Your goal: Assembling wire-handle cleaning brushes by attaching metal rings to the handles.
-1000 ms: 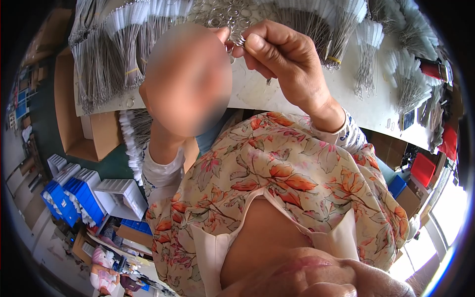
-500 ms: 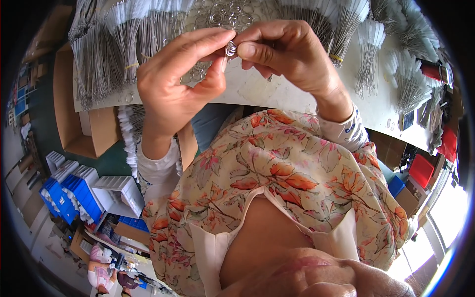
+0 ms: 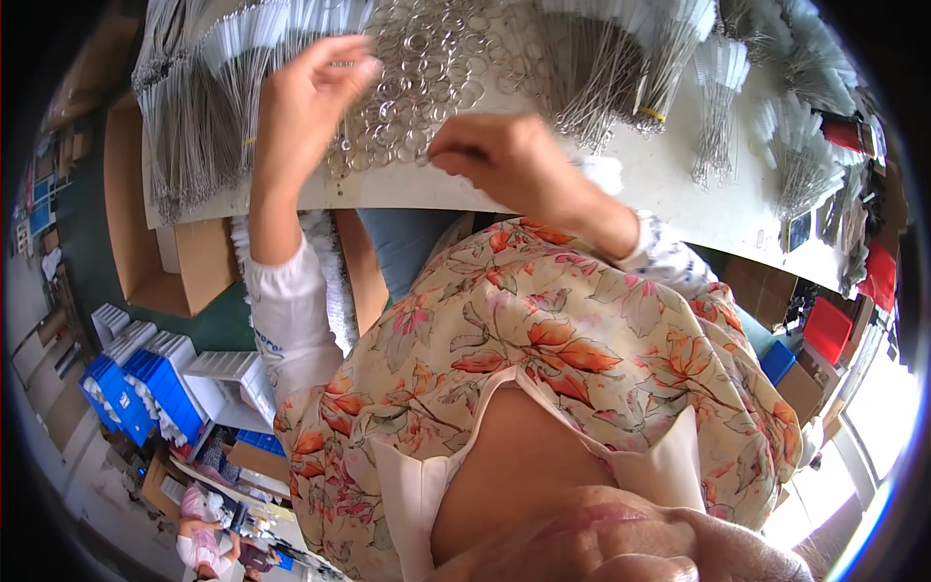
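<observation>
Metal rings point(image 3: 417, 87) lie spread across the middle of a pale worktable point(image 3: 669, 184)

From where I stand, the person in the flowered smock point(image 3: 553, 330) has 2 bare hands over the table, both blurred. The left hand point(image 3: 312, 87) is up beside the left edge of the rings, its fingers half-stretched and bent toward them; I cannot tell whether it grips anything. The right hand point(image 3: 509, 160) is at the near edge of the rings, its fingers curled in and pointing left. Whether it holds a ring or touches those below, I cannot tell either.

The rings are loose and overlapping, between 2 groups of wire-handled brushes: the left brushes point(image 3: 194, 136) hang their wires toward the table's near edge, and the right brushes point(image 3: 596, 87) are bunched with pale tips away from the person. A smaller bundle point(image 3: 720, 107) sits farther right. An open cardboard box point(image 3: 145, 233) stands left of the table, with blue bins point(image 3: 160, 388) nearby.
</observation>
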Demonstrator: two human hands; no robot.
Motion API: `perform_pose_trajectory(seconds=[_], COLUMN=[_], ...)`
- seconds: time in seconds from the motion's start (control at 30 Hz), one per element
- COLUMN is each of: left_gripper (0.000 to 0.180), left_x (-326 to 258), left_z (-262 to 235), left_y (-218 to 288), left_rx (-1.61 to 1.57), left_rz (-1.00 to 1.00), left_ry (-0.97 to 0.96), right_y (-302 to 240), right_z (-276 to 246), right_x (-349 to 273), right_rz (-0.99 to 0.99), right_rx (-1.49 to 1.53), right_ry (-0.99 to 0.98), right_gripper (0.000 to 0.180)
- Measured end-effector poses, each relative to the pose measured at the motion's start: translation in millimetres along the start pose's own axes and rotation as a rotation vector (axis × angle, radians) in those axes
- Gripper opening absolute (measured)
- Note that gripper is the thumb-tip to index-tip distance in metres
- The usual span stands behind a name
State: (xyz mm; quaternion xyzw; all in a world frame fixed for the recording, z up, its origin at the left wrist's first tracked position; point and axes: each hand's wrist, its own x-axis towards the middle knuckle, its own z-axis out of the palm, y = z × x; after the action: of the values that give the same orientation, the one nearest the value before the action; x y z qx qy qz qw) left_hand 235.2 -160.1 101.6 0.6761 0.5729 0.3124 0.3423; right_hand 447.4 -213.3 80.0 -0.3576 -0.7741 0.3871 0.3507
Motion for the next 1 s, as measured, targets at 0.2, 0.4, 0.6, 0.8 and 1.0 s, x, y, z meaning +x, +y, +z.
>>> perform_pose_trajectory(seconds=[0.2,0.4,0.6,0.8,1.0], left_gripper=[0.026,0.018,0.013,0.011,0.021], left_x=[36,31,19,3,2], left_z=[8,-2,-5,-42,-135], left_y=[-55,-58,-33,-29,-81], left_rx=[0.783,0.688,0.800,0.008,0.041], left_rz=[-0.111,-0.111,0.052,-0.264,-0.244], left_ry=[0.008,0.087,0.109,-0.152,0.488], right_y=[53,83,96,90,76], right_z=[24,-74,-87,-90,-91], right_x=[-12,40,77,79,83], right_rz=[-0.315,0.007,0.475,0.437,0.523], right_rx=[-0.519,-0.655,-0.952,-0.939,-0.927], right_ry=[0.000,0.244,-0.054,-0.147,-0.169], right_gripper=[0.008,0.015,0.024,0.025,0.030])
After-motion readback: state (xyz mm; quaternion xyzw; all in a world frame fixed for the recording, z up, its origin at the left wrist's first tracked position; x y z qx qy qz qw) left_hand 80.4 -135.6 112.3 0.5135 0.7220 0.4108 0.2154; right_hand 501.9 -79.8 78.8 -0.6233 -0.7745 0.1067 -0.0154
